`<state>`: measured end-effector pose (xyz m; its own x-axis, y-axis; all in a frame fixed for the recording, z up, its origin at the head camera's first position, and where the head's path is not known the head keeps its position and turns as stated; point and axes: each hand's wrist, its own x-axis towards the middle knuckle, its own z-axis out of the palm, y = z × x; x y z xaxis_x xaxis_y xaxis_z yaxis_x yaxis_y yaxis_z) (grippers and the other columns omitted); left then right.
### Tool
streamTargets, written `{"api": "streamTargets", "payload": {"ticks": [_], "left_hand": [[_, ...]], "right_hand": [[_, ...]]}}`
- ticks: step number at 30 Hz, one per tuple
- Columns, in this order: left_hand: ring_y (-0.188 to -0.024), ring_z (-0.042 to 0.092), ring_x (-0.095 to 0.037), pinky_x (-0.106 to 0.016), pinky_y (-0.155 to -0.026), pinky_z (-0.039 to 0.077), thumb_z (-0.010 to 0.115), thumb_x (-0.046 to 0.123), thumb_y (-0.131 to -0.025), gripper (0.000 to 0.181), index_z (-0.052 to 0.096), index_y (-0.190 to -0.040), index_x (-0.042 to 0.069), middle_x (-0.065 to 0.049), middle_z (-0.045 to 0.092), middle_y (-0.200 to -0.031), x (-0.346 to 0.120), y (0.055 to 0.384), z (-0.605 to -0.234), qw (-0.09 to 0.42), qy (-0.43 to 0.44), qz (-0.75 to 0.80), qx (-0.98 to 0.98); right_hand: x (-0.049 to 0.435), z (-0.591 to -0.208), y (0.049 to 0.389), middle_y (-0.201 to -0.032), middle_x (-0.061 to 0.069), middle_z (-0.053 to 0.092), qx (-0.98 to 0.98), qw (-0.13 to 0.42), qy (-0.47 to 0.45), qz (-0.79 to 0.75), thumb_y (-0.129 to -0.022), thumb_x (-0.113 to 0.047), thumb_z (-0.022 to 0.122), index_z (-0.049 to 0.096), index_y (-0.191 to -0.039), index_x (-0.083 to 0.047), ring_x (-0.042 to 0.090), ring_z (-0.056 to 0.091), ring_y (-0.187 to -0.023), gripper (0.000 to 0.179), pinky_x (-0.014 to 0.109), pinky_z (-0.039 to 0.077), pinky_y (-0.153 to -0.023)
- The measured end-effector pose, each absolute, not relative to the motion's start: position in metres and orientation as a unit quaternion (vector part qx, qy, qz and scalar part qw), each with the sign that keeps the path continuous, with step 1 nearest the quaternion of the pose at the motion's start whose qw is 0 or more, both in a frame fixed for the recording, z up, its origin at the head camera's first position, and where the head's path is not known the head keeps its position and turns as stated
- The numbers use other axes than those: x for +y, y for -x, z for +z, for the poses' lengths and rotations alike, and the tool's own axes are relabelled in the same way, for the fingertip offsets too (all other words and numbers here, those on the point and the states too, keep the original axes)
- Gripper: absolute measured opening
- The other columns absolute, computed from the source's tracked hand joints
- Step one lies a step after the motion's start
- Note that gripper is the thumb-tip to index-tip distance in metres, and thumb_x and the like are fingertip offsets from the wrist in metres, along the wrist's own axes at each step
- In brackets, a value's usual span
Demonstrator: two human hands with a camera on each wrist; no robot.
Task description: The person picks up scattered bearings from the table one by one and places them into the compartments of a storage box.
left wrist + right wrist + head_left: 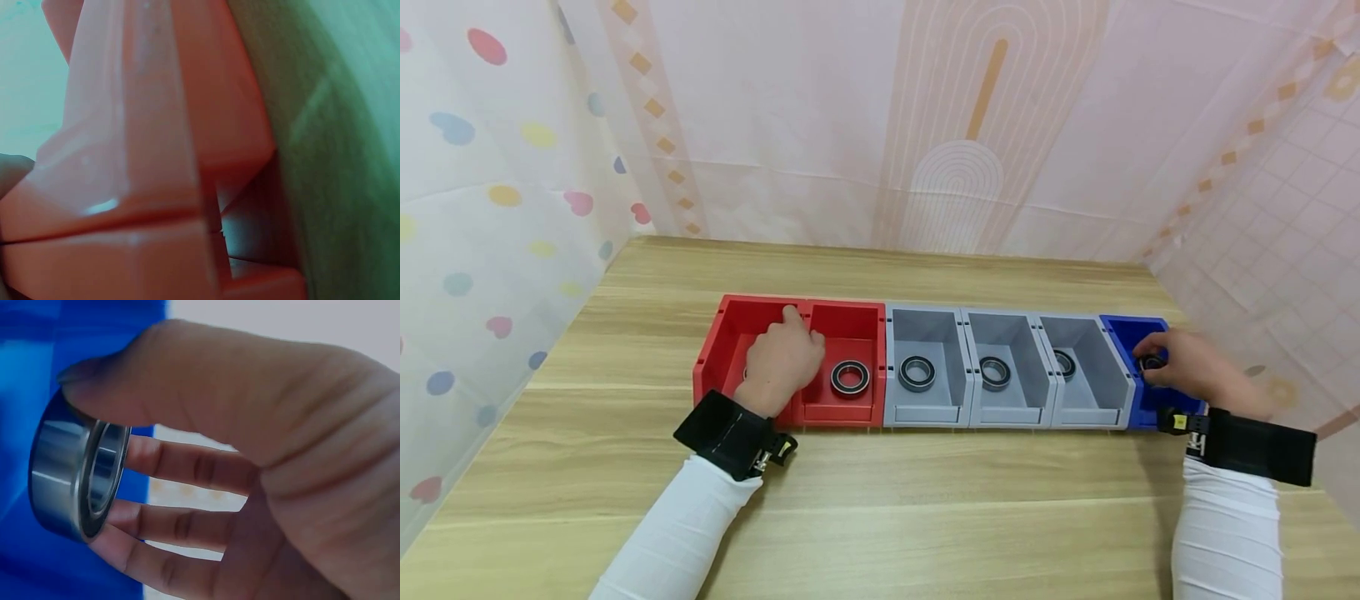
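Note:
At the right end of the row, my right hand (1198,367) is over the blue bin (1150,417). It pinches a ball bearing (56,469) between thumb and fingers, with the metal outer ring facing the right wrist camera. My left hand (781,360) rests over the divider between the two red bins, its index finger reaching forward; no bearing shows in its fingers. A bearing is mostly hidden beside that hand in the left red bin (707,367). Another bearing (850,378) lies flat in the second red bin (880,333).
Three grey bins stand between the red and blue ones, holding a bearing (917,373), a second bearing (995,373) and a third bearing (1064,364). The row sits on a wooden table (925,517). Patterned cloth (820,125) hangs behind and at both sides.

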<state>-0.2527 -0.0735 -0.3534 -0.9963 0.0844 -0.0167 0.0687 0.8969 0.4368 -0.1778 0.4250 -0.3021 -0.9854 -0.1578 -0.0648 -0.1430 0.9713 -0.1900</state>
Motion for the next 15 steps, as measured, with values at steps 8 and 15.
{"api": "streamTargets", "payload": {"ticks": [8,15], "left_hand": [[-0.048,0.051,-0.021,-0.031,-0.048,0.048,0.051,0.028,-0.089,0.045,0.036,-0.116,-0.004,-0.012,0.052,-0.063,-0.072,0.252,-0.354,0.017,-0.038,0.227,0.973],[-0.046,0.051,-0.02,-0.03,-0.046,0.048,0.052,0.029,-0.088,0.049,0.036,-0.119,-0.005,-0.011,0.052,-0.061,-0.071,0.252,-0.354,0.006,-0.042,0.227,0.973]], "right_hand": [[0.423,-0.311,0.182,-0.088,0.016,0.064,0.989,0.091,0.066,-0.097,-0.073,-0.005,0.064,0.06,-0.103,0.011,0.021,0.052,-0.072,0.034,0.04,0.05,-0.064],[0.426,-0.32,0.187,-0.081,0.009,0.061,0.988,0.099,0.069,-0.097,-0.069,0.002,0.058,0.06,-0.099,0.011,0.022,0.051,-0.07,0.031,0.037,0.046,-0.063]]}}
